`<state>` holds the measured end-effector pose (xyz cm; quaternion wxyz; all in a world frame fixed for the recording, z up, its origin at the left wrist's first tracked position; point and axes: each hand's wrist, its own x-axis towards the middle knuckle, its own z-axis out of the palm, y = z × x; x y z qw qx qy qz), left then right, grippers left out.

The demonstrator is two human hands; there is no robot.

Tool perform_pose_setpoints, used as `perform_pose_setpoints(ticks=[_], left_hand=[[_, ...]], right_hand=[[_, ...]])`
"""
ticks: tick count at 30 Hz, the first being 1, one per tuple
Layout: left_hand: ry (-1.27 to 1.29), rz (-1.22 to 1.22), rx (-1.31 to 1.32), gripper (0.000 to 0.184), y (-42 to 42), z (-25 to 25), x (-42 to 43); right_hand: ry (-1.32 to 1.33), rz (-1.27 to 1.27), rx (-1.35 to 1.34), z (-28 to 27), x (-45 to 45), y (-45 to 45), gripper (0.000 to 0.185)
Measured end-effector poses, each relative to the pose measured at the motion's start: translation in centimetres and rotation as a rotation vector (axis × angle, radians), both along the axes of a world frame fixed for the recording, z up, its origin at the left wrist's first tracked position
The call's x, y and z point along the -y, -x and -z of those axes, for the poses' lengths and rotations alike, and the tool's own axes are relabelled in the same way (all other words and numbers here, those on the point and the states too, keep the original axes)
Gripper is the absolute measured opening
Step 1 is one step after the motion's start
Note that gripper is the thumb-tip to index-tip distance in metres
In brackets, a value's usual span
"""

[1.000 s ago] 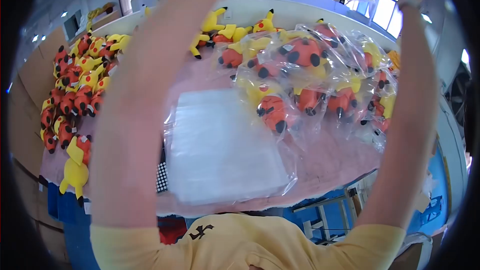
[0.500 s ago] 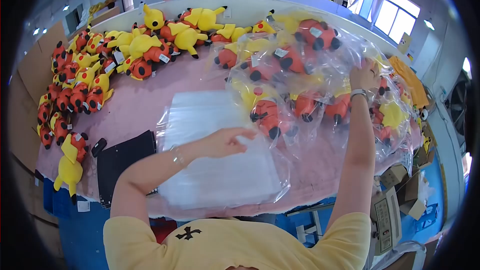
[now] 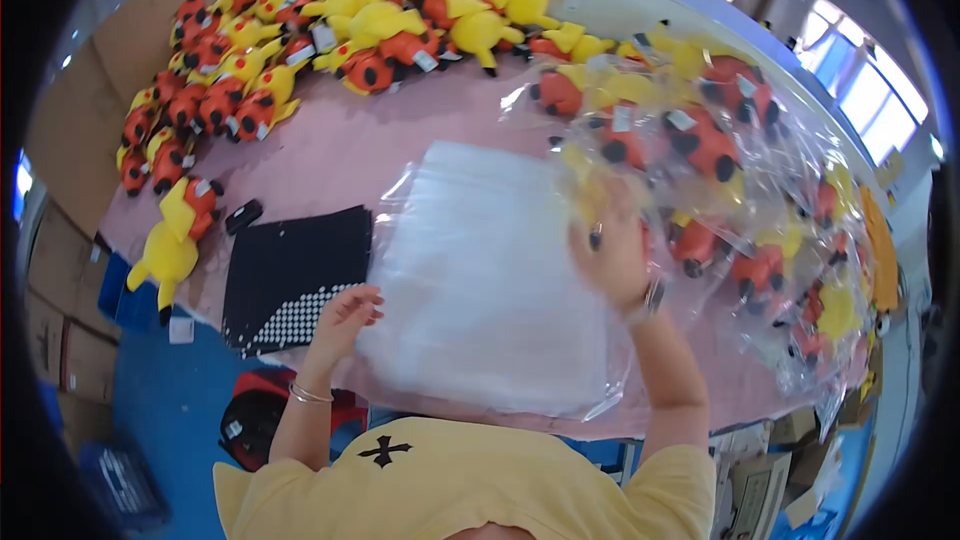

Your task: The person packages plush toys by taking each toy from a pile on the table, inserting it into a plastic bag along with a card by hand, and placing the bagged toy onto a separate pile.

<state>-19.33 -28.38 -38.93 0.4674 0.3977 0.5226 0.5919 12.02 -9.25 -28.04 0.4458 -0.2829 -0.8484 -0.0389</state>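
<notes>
My left hand [image 3: 347, 325] is at the near left corner of a stack of clear plastic bags [image 3: 490, 270], beside a black sheet with white dots [image 3: 290, 270]. Its fingers are loosely bent and apart, with nothing between them. Blurred by motion, my right hand [image 3: 612, 245] is over the right edge of the stack, its fingers smeared. Just beyond it lie several red and yellow plush toys in clear bags [image 3: 705, 145]. Whether the right hand touches a bag cannot be made out.
Unbagged plush toys [image 3: 375, 25] are heaped along the table's back and left. One plush toy [image 3: 170, 245] lies at the left edge near a small black object [image 3: 244, 216]. Cardboard boxes [image 3: 755, 490] stand below the table at right.
My right hand has come back left from the bagged plush toys to the stack's right edge. My left hand has moved left and nearer, off the stack's middle. The view has shifted.
</notes>
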Motion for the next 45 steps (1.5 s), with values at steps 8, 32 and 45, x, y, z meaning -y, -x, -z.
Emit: perform_pose_setpoints(ticks=[8, 32, 45], left_hand=[[0.135, -0.362, -0.296, 0.024, 14.1, 1.0, -3.4], [0.099, -1.22, -0.978, 0.052, 53.5, 9.5, -34.4], [-0.149, -1.006, -1.086, 0.032, 47.8, 0.4, -32.2]], right_hand=[[0.505, 0.054, 0.053, 16.2, 17.0, 3.7, 0.033], [0.384, 0.69, 0.234, 21.3, 16.7, 7.0, 0.035], [0.398, 0.712, 0.175, 20.9, 16.5, 7.6, 0.033]])
